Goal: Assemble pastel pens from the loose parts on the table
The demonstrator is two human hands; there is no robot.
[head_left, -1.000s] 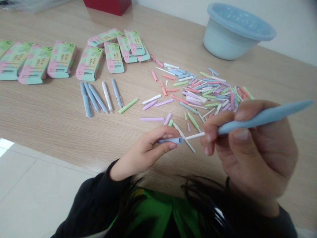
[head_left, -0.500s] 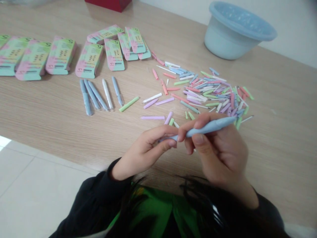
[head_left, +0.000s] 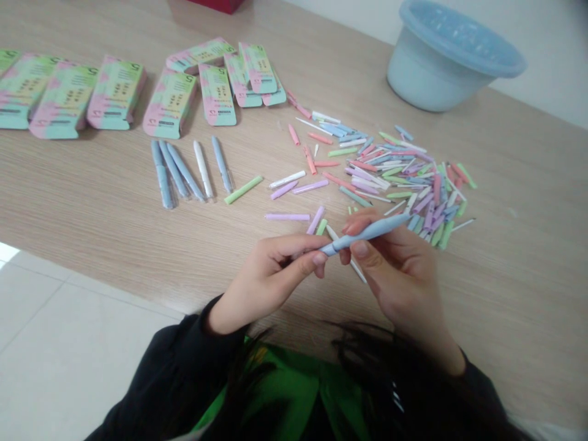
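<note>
Both hands grip one light blue pen (head_left: pixel 377 228) above the table's near side. My left hand (head_left: pixel 269 275) pinches its lower left end between thumb and fingers. My right hand (head_left: pixel 399 269) has thumb and fingers around the middle, with the thicker end pointing up to the right. Beyond the hands lies a heap of loose pen parts (head_left: pixel 407 171) in pink, white, purple, green and blue. Several blue pens (head_left: pixel 177 171) and a white pen (head_left: pixel 203 169) lie in a row to the left. A green tube (head_left: pixel 244 190) is beside them.
Printed pastel boxes (head_left: pixel 169 103) stretch along the back left of the wooden table (head_left: pixel 92 202). A light blue basin (head_left: pixel 441 61) stands at the back right by the wall. Part of a red box (head_left: pixel 220 5) shows at the top edge.
My right hand has moved a little left and down along the pen, closer to my left hand. A seam between the pen's two parts now shows. The view has shifted slightly.
</note>
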